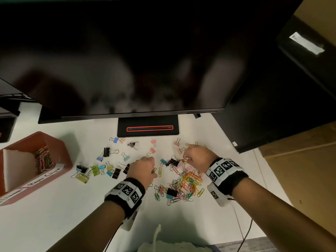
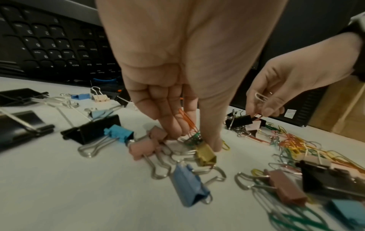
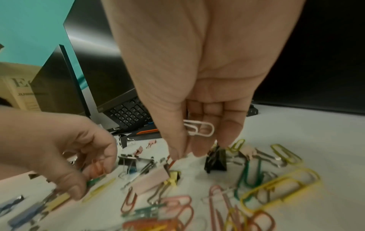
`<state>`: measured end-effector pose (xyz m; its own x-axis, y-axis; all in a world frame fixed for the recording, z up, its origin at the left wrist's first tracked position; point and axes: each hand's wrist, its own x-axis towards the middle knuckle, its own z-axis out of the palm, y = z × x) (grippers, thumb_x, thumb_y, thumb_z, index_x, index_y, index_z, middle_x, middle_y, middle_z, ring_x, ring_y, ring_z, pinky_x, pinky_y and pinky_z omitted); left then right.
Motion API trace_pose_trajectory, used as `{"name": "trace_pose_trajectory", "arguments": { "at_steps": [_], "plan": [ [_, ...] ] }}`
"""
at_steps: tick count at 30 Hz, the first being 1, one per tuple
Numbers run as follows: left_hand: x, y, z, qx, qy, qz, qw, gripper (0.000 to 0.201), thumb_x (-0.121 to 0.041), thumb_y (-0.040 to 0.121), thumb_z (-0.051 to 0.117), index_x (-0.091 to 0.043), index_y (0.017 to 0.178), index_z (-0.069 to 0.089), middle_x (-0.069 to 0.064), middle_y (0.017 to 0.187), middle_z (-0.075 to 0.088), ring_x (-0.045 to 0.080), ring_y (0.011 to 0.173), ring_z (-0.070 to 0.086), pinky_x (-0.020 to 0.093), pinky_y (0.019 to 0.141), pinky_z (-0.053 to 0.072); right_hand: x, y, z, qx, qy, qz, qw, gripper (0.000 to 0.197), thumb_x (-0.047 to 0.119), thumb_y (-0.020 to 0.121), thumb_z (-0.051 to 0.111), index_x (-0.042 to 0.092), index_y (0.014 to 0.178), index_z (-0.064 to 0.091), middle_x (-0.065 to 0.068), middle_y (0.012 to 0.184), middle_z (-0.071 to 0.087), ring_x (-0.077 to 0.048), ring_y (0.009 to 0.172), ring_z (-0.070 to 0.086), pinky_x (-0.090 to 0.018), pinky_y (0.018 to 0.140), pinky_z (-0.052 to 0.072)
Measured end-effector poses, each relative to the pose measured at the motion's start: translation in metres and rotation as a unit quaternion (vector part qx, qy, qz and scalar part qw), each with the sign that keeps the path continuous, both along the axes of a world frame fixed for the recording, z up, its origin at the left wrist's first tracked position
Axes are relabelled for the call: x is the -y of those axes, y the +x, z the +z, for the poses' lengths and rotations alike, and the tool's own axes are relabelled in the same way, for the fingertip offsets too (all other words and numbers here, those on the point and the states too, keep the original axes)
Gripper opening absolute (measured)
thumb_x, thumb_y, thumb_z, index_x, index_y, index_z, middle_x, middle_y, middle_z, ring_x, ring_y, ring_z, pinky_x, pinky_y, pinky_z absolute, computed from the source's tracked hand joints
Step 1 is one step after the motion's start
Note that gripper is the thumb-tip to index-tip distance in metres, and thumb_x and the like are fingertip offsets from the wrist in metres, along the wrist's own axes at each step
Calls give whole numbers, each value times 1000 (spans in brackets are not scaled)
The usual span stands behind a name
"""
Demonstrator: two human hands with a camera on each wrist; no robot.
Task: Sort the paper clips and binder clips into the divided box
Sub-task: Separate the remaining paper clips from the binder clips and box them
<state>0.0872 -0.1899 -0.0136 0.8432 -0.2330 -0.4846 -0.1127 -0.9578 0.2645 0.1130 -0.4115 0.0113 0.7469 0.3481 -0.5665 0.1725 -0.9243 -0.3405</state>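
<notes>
Coloured paper clips (image 1: 189, 180) lie heaped on the white desk, with binder clips (image 1: 98, 170) scattered to the left. My left hand (image 1: 145, 168) holds several paper clips, orange and green (image 2: 187, 121), in its curled fingers with the fingertips down on the desk. Over a black binder clip (image 3: 216, 159), my right hand (image 1: 195, 156) keeps a white paper clip (image 3: 199, 128) under its curled fingers while thumb and forefinger pinch an orange one. The red divided box (image 1: 60, 142) stands at the left, with paper clips (image 1: 43, 159) in its far compartment.
A black monitor (image 1: 127, 60) hangs over the desk's far side, its stand base (image 1: 148, 127) just beyond the clips. A keyboard (image 2: 39, 43) lies at the back left. A cardboard box (image 1: 300, 175) sits off the desk's right edge. A cable (image 1: 245, 233) runs down near the front edge.
</notes>
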Motion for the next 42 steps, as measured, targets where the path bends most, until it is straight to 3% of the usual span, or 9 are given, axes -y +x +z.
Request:
{"name": "trace_pose_trajectory", "arguments": {
  "at_steps": [5, 14, 19, 22, 26, 30, 32, 36, 42],
  "plan": [
    [-1, 2, -6, -39, -28, 25, 999, 19, -19, 86, 60, -11, 103, 57, 7, 105, 63, 22, 95, 60, 35, 84, 50, -1, -7, -6, -9, -2, 1, 1000, 26, 21, 94, 48, 14, 115, 62, -8, 116, 56, -25, 107, 53, -35, 89, 47],
    [-8, 3, -6, -39, -62, 13, 997, 12, -20, 89, 57, -15, 97, 65, 3, 102, 59, 20, 90, 60, 29, 81, 49, 2, -5, 5, 17, 148, -21, 989, 19, 24, 91, 58, 14, 102, 69, -5, 99, 67, -18, 91, 58, -27, 81, 44],
    [-13, 3, 10, -27, -163, 70, 984, 4, -18, 87, 60, -18, 88, 64, -7, 77, 56, 15, 70, 60, 26, 70, 51, 0, -6, 15, 10, 187, -49, 981, 16, 25, 91, 56, 16, 98, 68, 5, 83, 65, -11, 78, 59, -28, 77, 51],
    [-12, 4, 24, -47, -253, 93, 962, 6, -18, 84, 66, -19, 90, 67, -12, 72, 61, 8, 69, 60, 20, 67, 50, -3, -9, 19, 9, 195, -55, 979, 16, 23, 92, 55, 14, 97, 68, -2, 89, 70, -8, 80, 61, -19, 76, 45],
    [-9, 8, 35, -101, -316, 85, 940, 39, -20, 80, 70, -29, 116, 60, -4, 75, 66, 2, 70, 63, 10, 68, 47, -5, -10, 22, 22, 202, -47, 978, 16, 19, 94, 52, 11, 97, 65, -4, 91, 73, 9, 92, 53, 1, 69, 37],
    [-2, 8, 30, -151, -311, 68, 936, 65, -17, 81, 69, -30, 136, 39, -3, 71, 66, -2, 62, 61, 15, 74, 49, -10, -10, 21, 21, 221, -41, 974, 12, 22, 94, 49, 18, 95, 60, 2, 85, 71, -6, 78, 67, -29, 90, 52],
    [0, 8, 27, -155, -296, 54, 941, 59, -16, 82, 68, -29, 133, 44, -4, 68, 64, 2, 64, 63, 23, 75, 53, -12, -9, 21, 22, 226, -42, 973, 11, 25, 95, 47, 21, 94, 57, 7, 83, 70, -7, 70, 67, -35, 87, 54],
    [0, 7, 24, -155, -296, 75, 940, 18, -15, 83, 65, -21, 100, 63, -4, 71, 60, 16, 75, 66, 40, 83, 54, -15, -6, 29, 25, 224, -52, 973, 11, 24, 96, 45, 20, 96, 55, 5, 86, 70, -9, 68, 67, -36, 75, 57],
    [-15, 7, 24, -138, -289, 113, 941, 15, -17, 85, 63, -18, 101, 63, 2, 85, 68, 17, 83, 66, 30, 76, 55, -7, 0, 21, 37, 175, -70, 981, 14, 25, 96, 44, 21, 106, 53, -2, 101, 71, -16, 76, 68, -34, 75, 57]
  ]
}}
